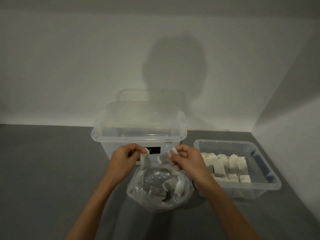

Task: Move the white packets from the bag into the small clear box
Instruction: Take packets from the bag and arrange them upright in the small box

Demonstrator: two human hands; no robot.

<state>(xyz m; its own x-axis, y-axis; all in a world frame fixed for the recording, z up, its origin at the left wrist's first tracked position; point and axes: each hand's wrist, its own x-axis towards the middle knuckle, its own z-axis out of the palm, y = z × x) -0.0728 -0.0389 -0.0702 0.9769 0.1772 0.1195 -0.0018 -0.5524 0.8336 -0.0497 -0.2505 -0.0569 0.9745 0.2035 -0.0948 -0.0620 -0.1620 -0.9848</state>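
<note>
Left hand [123,159] pinches one white packet [145,161], hanging over the bag [136,191] at its 12 o'clock. Right hand [186,161] pinches a second packet [165,159], blurred. More packets lie in the bag. Rows of packets stand in the small clear box [223,141], at 3 o'clock from the bag.

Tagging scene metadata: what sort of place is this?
Likely a plain indoor room corner, perhaps a home or storeroom. Bare pale walls meet at right; a grey surface bears a lidded clear bin and a small clear box of white packets.

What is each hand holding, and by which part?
Left hand pinches a white packet by its top edge; right hand pinches a second packet by one end, blurred.
</note>
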